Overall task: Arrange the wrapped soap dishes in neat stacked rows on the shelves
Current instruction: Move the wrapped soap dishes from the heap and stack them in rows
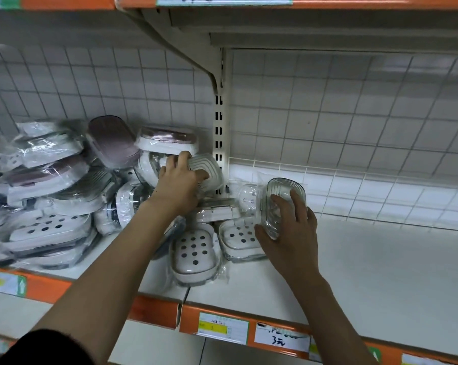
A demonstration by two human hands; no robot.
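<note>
Soap dishes, plastic-wrapped, fill the 9 o'clock half of the white shelf (367, 272). Messy pile of wrapped dishes (46, 196) at 9 o'clock, leaning and overlapping, some white with round drain holes, some with mauve lids. One mauve-lidded dish (112, 140) stands tilted against the tiled back wall (328, 101) at about 10 o'clock.

Left hand (179, 180) reaches in near centre, fingers curled round a white ribbed dish (209, 169), gripping it on edge just beside the slotted shelf upright (219, 122). Behind it at 11 o'clock, a white dish with mauve lid (167, 140) sits on top of another wrapped one.

Right hand (288, 227) at about 3 o'clock of the left, thumb and fingers wrapped round a clear ribbed dish (283, 204), held upright on its end above the shelf surface. Just behind it, a small clear wrapped dish (246, 196) against the wall.

Two white holed dishes lie flat on the shelf at 6 o'clock of the hands: a near one (195, 254) close to the front edge, a second (238, 238) touching the right hand's heel side. Right half of the shelf bare.

Orange shelf edge strip (154, 309) along the front with price labels (222, 327), one handwritten tag (282, 337) at 5 o'clock.
</note>
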